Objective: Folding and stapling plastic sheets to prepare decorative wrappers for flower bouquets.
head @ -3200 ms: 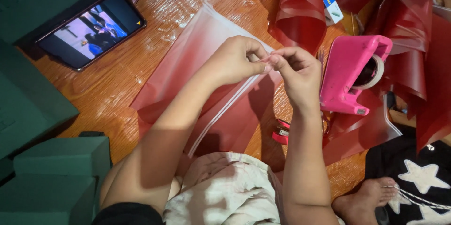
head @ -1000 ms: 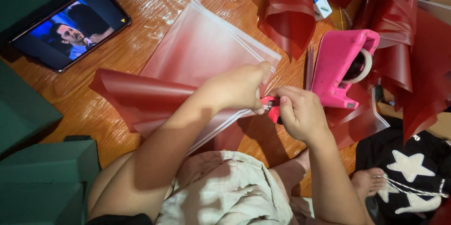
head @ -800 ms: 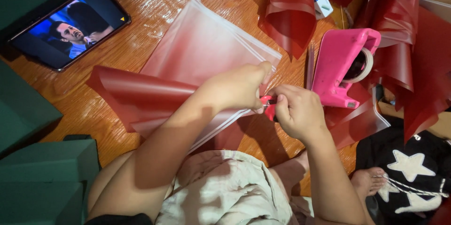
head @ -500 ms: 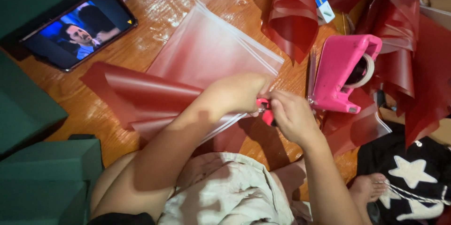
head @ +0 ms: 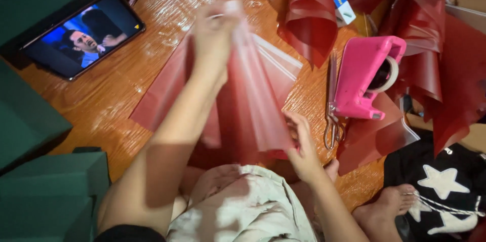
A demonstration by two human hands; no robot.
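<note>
Two hands work one red-tinted plastic sheet (head: pixel 253 95) above the wooden bench (head: pixel 111 100), and the sheet has changed most: half a second ago it lay low across the bench with both hands pinched together at its near edge beside a small red object, and now it hangs lifted and fanned out. That suggests the pinching step at the edge is over and the sheet is being raised to open or turn it. The pink tape dispenser (head: pixel 364 77) sits right of the sheet, unmoved, with scissors (head: pixel 333 120) against its left side and more red sheets (head: pixel 314 14) heaped behind it. A phone (head: pixel 83 34) playing video lies left of the sheet. The left hand (head: pixel 215 24) is clenched on the sheet's top, blurred; the right hand (head: pixel 304 143) grasps its lower corner.
</note>
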